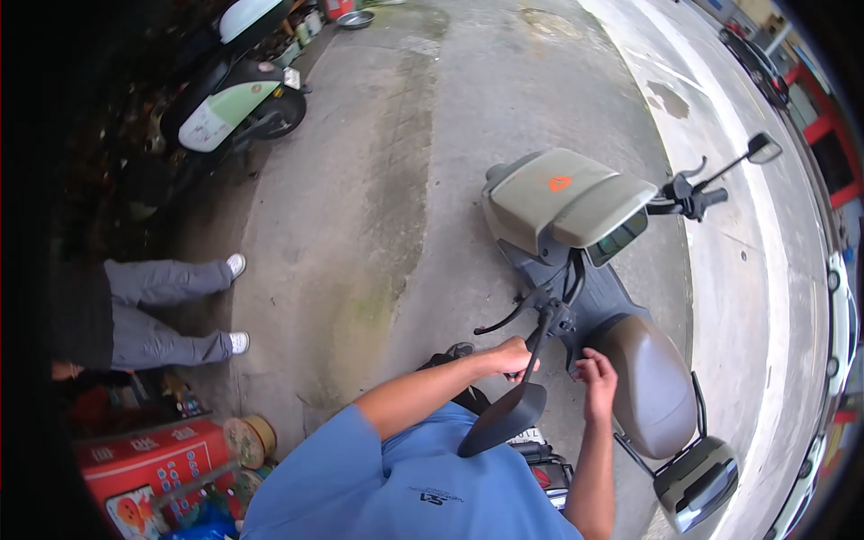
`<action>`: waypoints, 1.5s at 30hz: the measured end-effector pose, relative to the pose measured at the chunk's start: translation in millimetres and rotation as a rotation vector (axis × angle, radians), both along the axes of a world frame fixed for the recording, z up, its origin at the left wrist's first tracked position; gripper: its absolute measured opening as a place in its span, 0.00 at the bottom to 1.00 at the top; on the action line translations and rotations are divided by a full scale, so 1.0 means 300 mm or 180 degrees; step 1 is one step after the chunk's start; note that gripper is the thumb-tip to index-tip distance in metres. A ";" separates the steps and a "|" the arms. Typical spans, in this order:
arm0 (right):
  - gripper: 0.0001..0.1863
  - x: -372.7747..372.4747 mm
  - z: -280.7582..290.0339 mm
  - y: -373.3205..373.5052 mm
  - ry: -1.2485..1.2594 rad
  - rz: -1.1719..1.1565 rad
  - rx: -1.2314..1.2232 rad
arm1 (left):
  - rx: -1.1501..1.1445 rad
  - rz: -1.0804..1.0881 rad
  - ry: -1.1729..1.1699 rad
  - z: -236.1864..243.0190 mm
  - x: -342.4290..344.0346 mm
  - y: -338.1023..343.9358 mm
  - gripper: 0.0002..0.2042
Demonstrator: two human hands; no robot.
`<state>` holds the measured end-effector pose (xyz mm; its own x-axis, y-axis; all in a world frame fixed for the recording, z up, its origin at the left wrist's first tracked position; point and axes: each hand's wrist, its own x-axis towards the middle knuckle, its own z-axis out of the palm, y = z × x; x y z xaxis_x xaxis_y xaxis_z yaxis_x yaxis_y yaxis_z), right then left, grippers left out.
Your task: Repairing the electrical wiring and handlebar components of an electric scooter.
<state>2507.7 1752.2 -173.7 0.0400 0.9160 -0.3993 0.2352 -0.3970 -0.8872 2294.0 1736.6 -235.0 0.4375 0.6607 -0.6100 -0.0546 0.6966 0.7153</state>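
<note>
I stand beside a grey electric scooter with a beige front cowl (540,193) and a brown-grey seat (646,378). My left hand (515,356) is closed around the end of its near handlebar grip, just below the switch housing (558,315). A black brake lever (504,322) curves out next to that hand. The near mirror (506,418) hangs in front of my blue shirt, its stem passing by my fingers. Between handlebar and seat, my right hand (598,373) is raised, fingers loosely bent and slightly apart. Nothing shows in it, though its palm is partly hidden.
Another person in grey trousers (166,292) stands at left. Behind them is a green-and-white scooter (225,112); nearer me are a red box (153,459) and a cable spool (250,441). The far handlebar (706,200) sticks out right. Cars (756,67) stand along the road.
</note>
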 end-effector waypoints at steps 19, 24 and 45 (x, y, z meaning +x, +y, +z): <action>0.14 0.043 -0.019 0.133 -0.0226 0.0635 -0.0145 | 0.0604 0.0484 -0.0394 -0.009 -0.006 -0.050 0.15; 0.15 0.287 -0.189 -0.065 -0.0342 0.0164 -0.0658 | 0.0421 0.0540 -0.0129 0.003 0.011 -0.055 0.18; 0.14 0.388 -0.083 0.653 -0.1579 0.0192 0.1362 | 0.0175 0.0577 -0.0115 0.033 0.026 -0.051 0.19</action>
